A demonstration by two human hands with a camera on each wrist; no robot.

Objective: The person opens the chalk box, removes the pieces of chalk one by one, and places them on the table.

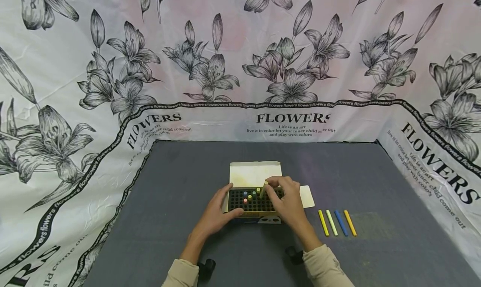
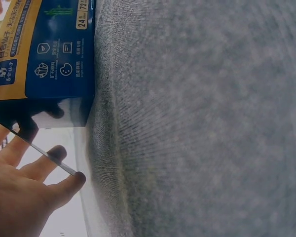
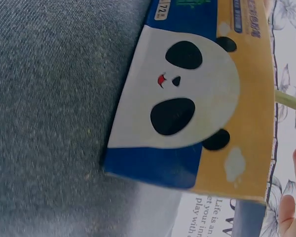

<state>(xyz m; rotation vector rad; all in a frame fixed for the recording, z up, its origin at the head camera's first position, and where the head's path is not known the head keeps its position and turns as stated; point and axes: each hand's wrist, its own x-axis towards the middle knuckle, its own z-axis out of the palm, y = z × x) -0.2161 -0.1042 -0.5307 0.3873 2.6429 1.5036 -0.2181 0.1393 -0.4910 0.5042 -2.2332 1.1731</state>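
An open chalk box (image 1: 237, 206) with a black grid of holes stands in the middle of the table, lid raised at the back. My left hand (image 1: 215, 210) holds its left side, thumb at the front edge and fingers along the side. Between thumb and fingers, my right hand (image 1: 290, 201) pinches a pale yellow-green chalk stick (image 1: 263, 190), upright over the holes on the right half. A few coloured chalk tips, such as a pink chalk (image 1: 245, 200), show in the grid. The right wrist view shows a panda face (image 3: 197, 94) on the box front.
Several chalk sticks, among them a blue chalk (image 1: 340, 223) and a yellow chalk (image 1: 323, 223), lie in a row right of the box. A side flap (image 1: 307, 196) sticks out at the box's right. Flower-printed cloth (image 1: 210, 120) walls surround the grey table (image 1: 169, 166).
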